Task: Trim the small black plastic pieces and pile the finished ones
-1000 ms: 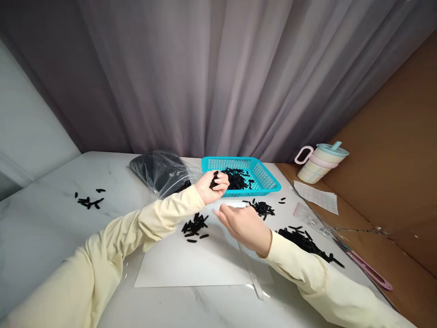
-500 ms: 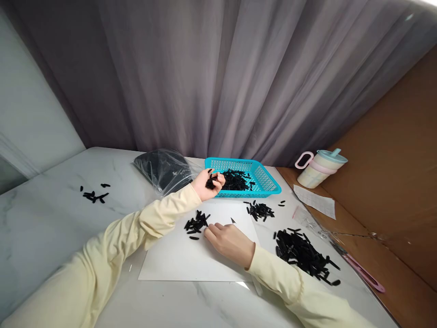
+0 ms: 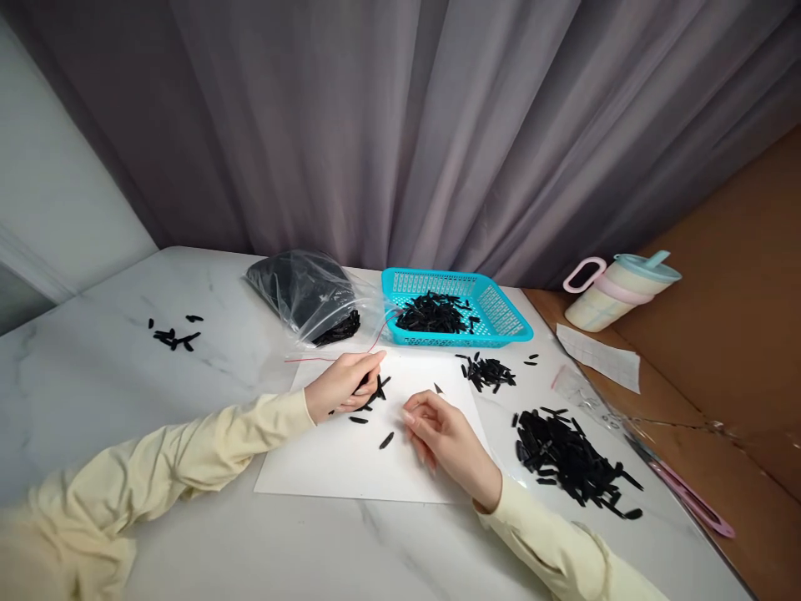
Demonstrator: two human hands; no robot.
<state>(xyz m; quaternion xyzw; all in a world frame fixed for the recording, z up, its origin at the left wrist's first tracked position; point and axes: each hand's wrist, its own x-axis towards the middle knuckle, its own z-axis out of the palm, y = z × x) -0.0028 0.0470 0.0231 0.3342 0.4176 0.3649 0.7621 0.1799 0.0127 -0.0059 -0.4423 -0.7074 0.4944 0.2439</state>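
My left hand [image 3: 343, 387] lies low on a white sheet [image 3: 338, 467], fingers curled over a small heap of black oblong pieces [image 3: 375, 391]. My right hand [image 3: 445, 436] rests on the same sheet with its fingers apart and nothing in it. A single black piece [image 3: 386, 440] lies just left of its fingertips, and another [image 3: 437, 388] sits beyond them. Behind the sheet stands a teal basket [image 3: 501, 310] holding more black pieces [image 3: 433, 312].
A clear bag of black pieces [image 3: 306, 294] lies left of the basket. A big pile [image 3: 566, 457] and a small pile [image 3: 489, 371] sit at right, a few pieces [image 3: 175, 336] far left. A lidded cup [image 3: 617, 291], paper slip [image 3: 599, 355] and pink tool [image 3: 692, 501] line the cardboard wall.
My left hand came down from the basket rim with a handful of black pieces to the white sheet. My right hand drew back a little and spread its fingers.
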